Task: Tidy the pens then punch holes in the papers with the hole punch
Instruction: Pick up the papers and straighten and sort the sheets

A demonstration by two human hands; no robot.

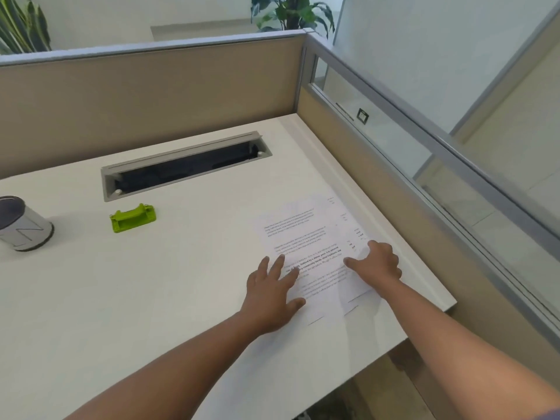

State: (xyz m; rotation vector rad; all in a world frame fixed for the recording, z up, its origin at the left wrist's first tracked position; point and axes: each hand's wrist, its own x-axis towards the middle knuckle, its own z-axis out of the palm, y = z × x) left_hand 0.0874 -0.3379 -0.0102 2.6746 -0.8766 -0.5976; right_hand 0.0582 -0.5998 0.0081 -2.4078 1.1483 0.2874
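Nearest me, both bare arms reach out over the white desk [151, 298] to the papers [315, 237], a loose, slightly fanned stack of printed sheets lying near the desk's right edge. The left hand [269, 286] lies flat with fingers spread, pressing the stack's left side; the right hand [378, 262] rests on its right side, fingers loosely bent against the sheets, though whether it pinches an edge I cannot tell. No pens lie loose on the desk, so the tidying looks done and the paper step seems to be in hand: squaring the sheets. Further off to the left, well apart from the stack, sits the green hole punch [132, 217], and beyond it at the left edge the grey pen cup [22, 222]. Next, I judge, sheets and punch must be brought together, edges aligned first
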